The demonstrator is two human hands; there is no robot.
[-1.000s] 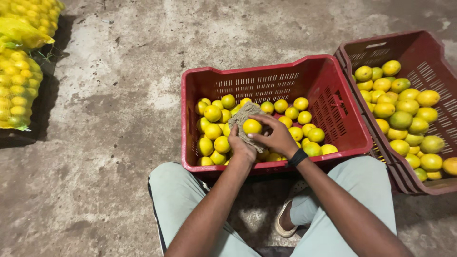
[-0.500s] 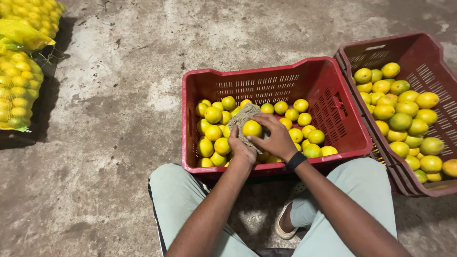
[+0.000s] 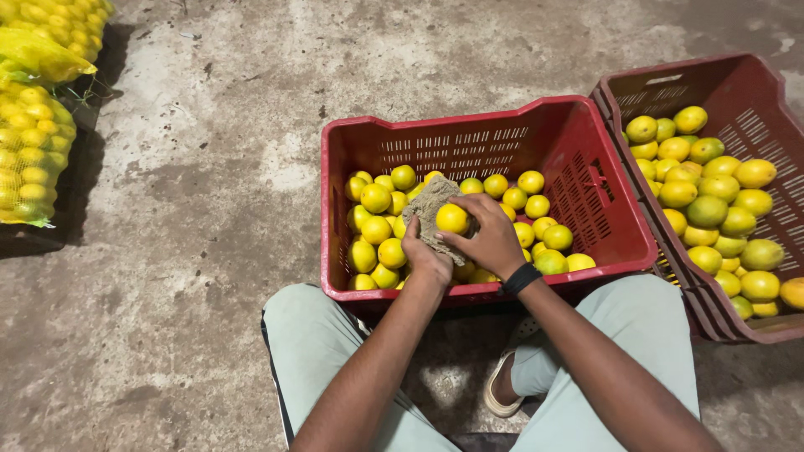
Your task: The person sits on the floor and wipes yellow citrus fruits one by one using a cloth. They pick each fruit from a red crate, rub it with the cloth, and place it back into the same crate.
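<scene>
- Centre of the frame, above the red crate (image 3: 469, 151): our right hand (image 3: 490, 238) has its fingers pinching a yellow citrus fruit (image 3: 452, 218).
- Our left hand (image 3: 425, 255) curls around the coarse cloth (image 3: 429, 205) — best kept snug beneath the fruit, rubbing every side.

Head camera looks steeply down, close over the red crate (image 3: 486, 142).

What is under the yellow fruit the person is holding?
A rough grey-brown cloth lies under the held fruit, cupped in the left hand; the right hand grips the fruit. Below them is the red crate of yellow fruit. The hands and cloth hide the fruit directly underneath.
</scene>
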